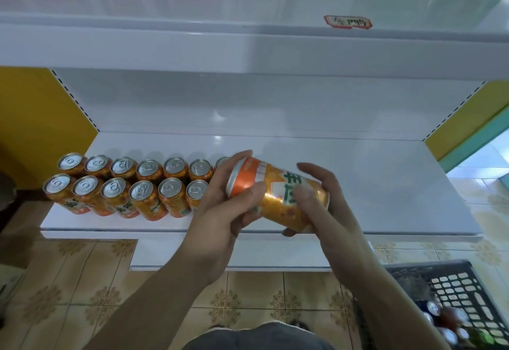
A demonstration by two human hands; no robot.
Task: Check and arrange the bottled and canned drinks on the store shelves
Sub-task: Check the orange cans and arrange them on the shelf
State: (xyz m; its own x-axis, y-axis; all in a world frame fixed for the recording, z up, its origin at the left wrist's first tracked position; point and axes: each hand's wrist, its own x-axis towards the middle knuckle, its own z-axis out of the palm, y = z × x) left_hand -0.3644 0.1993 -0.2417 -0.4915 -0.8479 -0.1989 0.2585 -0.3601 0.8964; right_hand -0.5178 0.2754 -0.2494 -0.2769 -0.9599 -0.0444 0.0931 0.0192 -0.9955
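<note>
— Above the shelf [385,184] front, right of the two rows [124,184]: one can [278,195] on its side, top end leftward. Grip?
— Both hands. Left hand [220,212] fingers [242,157] curl round the top end, and the right hand [322,206] wraps the base end. Both clamped on.
— Risks?
— Probably a slip on the smooth metal while turning it upright; it would drop to the floor [82,281] and dent. Also, the left hand sits just beside the rows' end, so a careless set-down could topple those cans.

White shelves [385,184] stood between yellow side panels [35,118], glossy with soft glare; beige patterned floor tiles [82,281] lay below, and a black plastic crate [413,274] sat on them at right
</note>
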